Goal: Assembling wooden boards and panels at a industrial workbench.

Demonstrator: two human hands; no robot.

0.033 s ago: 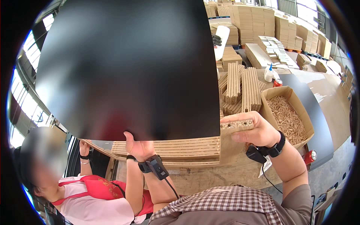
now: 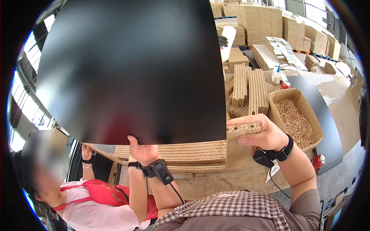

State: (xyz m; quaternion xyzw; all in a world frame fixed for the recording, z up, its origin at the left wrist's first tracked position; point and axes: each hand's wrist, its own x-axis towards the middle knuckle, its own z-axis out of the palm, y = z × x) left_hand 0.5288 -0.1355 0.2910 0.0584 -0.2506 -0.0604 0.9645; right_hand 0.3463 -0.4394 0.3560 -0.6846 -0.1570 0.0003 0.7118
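A large black panel [image 2: 154, 77] stands tilted up in front of me and fills the left and middle of the head view. My left hand [image 2: 145, 154] grips its lower edge, thumb on the dark face, the other fingers mostly hidden. At the panel's right edge, my right hand [image 2: 266, 134] is closed around a chipboard strip [image 2: 243, 128] whose end shows drilled holes. How the strip meets the panel cannot be made out. Below the panel lie several stacked chipboard strips [image 2: 181, 152].
A co-worker in a red apron [image 2: 108, 192] stands at left, one arm beside mine. Further right are piled strips [image 2: 257, 90], a cardboard box [image 2: 318, 133] of wooden dowels, a glue bottle [image 2: 276, 75] and red cans [image 2: 318, 161]. Board stacks [image 2: 266, 27] stand behind.
The co-worker's near forearm has shifted slightly, and more of its wristband shows beside my left wrist. My hands, the panel and the strip look unmoved.
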